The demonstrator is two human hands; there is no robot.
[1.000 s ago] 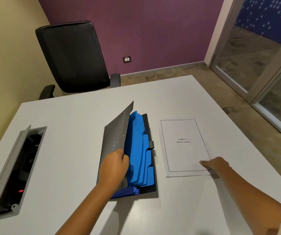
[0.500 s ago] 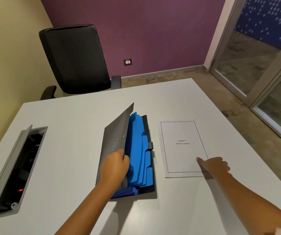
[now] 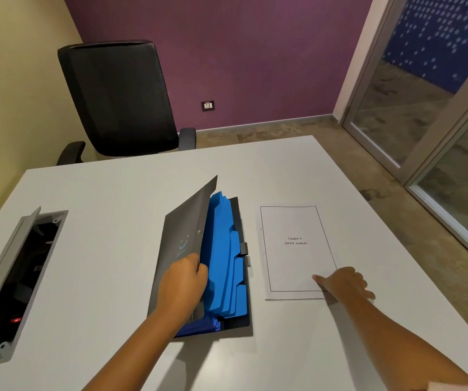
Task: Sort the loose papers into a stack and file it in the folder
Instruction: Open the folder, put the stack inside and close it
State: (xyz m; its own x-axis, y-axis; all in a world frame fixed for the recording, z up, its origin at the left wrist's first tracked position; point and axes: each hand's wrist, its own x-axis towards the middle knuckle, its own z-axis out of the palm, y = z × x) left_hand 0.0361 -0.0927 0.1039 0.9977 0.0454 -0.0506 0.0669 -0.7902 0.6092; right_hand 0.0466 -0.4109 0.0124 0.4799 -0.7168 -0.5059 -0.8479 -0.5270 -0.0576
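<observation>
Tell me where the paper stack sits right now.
The paper stack lies flat on the white table, just right of the open folder, with the right hand touching its near right corner.

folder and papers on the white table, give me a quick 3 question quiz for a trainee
1. True or false: the folder cover is held open by the left hand.
2. Which corner of the paper stack does the right hand touch? A) far left B) near right C) far right
3. Fill in: the dividers inside the folder are ___ in colour.

Key: 1 true; 2 B; 3 blue.
</observation>
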